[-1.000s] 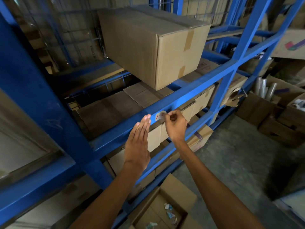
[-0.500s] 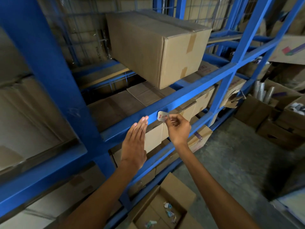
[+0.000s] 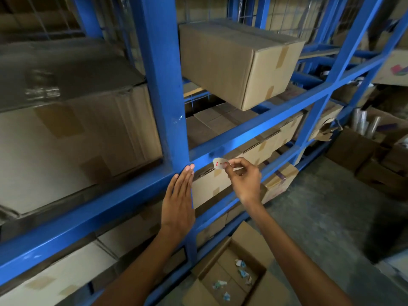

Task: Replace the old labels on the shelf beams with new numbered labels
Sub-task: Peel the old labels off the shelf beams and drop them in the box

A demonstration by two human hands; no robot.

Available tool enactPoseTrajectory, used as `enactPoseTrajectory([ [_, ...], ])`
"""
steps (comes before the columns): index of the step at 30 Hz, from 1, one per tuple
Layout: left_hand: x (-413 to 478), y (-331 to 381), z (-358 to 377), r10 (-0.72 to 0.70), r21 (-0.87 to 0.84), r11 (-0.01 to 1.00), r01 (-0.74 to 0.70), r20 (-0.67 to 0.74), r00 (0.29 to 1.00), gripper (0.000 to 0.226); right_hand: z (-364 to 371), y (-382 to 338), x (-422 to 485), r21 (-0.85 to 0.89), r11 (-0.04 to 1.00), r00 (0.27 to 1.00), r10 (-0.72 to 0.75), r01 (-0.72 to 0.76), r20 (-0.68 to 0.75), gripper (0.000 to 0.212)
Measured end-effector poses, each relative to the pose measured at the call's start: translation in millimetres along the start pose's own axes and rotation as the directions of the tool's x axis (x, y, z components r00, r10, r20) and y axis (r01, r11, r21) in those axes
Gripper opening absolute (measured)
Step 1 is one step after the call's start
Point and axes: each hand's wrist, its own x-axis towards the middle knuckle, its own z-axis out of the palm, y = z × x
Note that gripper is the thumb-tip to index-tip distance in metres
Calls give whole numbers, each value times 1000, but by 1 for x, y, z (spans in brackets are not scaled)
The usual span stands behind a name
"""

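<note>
Here, left hand (image 3: 179, 199) flat, fingers together, braces the blue beam (image 3: 260, 127) at the upright, while at 3 o'clock right hand (image 3: 244, 177) pinches the label (image 3: 218, 162): thin, floppy, sticky, likely best held by one edge.

Blue steel shelf (image 3: 163, 89), painted beams and uprights, wire mesh behind. Taped cardboard box (image 3: 238, 62) sits on the level right of the near upright, corner overhanging the front beam (image 3: 265, 124). Large dusty carton (image 3: 72, 129) left of that upright. Flat cartons (image 3: 220, 120) packed below the beam.
</note>
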Motion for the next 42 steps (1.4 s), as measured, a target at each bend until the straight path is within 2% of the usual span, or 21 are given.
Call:
enactPoseTrajectory([
  [4,-10,-1,7,-3,1,1000,3,9,1000,109,12,18,-22,-24,997,997,75,-76,-33,9],
  [9,-20,12,39,-7,-170,985,11,27,1000,105,20,72,-50,-81,982,986,168,-168,-14,16],
  [12,-32,26,77,2,-279,960,11,45,999,103,23,122,-80,-99,966,971,241,-240,1,29],
  [16,-42,58,155,-3,-303,953,28,84,996,106,34,220,-124,-127,906,914,405,-403,-10,27],
  [19,-56,92,227,-31,-326,944,61,97,995,103,47,304,-162,-230,851,877,480,-473,-29,27],
  [23,-83,139,338,-44,-300,950,85,139,989,97,68,428,-200,-365,751,817,574,-550,-49,6],
  [28,-110,204,457,-98,-194,970,148,246,964,113,89,570,-234,-528,647,763,646,-550,-2,11],
  [32,-127,240,522,-137,-151,970,190,304,943,108,100,648,-247,-584,580,733,680,-567,-36,16],
  [36,-133,258,560,-222,-90,964,252,256,941,107,113,703,-262,-611,500,682,725,-614,-92,20],
  [42,-145,267,590,-168,-112,970,214,326,930,108,124,739,-268,-607,436,610,785,-665,-105,24],
])
